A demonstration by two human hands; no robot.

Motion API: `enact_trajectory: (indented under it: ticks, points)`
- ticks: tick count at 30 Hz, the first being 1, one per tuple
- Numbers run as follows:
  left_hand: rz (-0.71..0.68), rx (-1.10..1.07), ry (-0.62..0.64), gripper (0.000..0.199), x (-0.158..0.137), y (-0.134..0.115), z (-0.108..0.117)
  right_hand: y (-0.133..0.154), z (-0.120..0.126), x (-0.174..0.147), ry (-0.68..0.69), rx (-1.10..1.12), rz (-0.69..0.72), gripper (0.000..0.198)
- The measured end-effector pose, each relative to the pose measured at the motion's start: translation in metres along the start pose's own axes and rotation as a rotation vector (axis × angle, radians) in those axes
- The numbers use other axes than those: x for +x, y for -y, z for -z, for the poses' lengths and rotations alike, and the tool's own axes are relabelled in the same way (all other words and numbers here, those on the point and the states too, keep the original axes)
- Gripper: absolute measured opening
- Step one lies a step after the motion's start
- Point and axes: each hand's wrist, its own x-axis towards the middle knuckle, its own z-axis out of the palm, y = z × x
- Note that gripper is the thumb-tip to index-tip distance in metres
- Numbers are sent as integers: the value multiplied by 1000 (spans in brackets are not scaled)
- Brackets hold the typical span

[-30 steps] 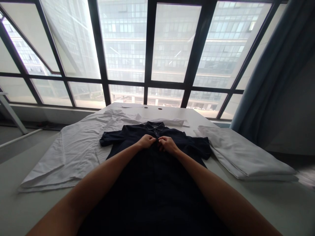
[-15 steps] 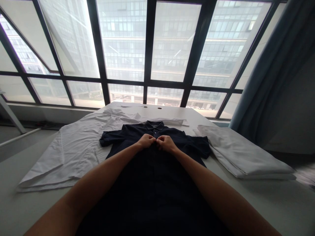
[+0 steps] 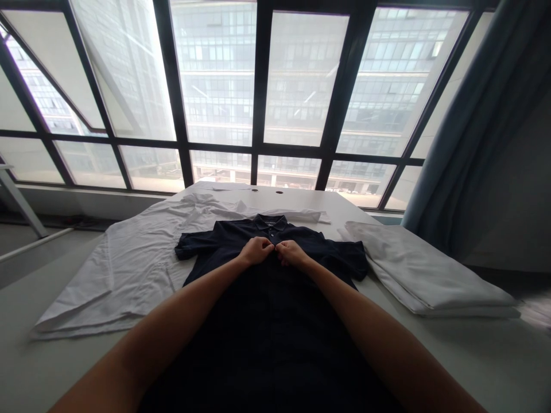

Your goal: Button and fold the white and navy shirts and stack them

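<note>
A dark navy short-sleeved polo shirt (image 3: pixel 327 246) lies spread on the white table, its collar (image 3: pixel 270 222) toward the window and its sleeves out to both sides. My left hand (image 3: pixel 257 250) pinches the shirt's front placket just below the collar. Close against it, my right hand (image 3: pixel 291 253) is closed on the same strip of cloth from the other side. The fingertips of both hands nearly meet. A small pale button shows above them; whatever is between the fingertips is hidden. The lower part of the shirt merges with dark cloth close to me.
White wrinkled garment (image 3: pixel 124 264) lies on the left of the table (image 3: pixel 310 199), partly under the polo. On the right sits a folded white cloth stack (image 3: pixel 430 269). Beyond are dark-framed windows (image 3: pixel 258 86) and a blue-grey curtain (image 3: pixel 456 143).
Both hands stay at the placket with slight finger shifts; the right fingers look more curled in. The whole view has tilted slightly, and the shirt has not visibly moved.
</note>
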Motion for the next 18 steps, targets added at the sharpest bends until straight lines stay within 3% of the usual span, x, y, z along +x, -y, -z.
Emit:
enact_trajectory:
  ticks: [7, 12, 16, 18]
  points:
    - [18, 10, 71, 26, 0, -1, 5, 0, 1, 1, 10, -34, 9, 30]
    - [17, 324, -20, 31, -14, -8, 6, 0, -3, -3, -21, -126, 60, 6]
    - [-66, 558, 93, 43, -17, -4, 22, 6, 24, -9, -199, -547, 198, 16]
    - [-11, 607, 117, 46, -15, 6, 45, 7, 55, -12, -341, -819, 140, 19]
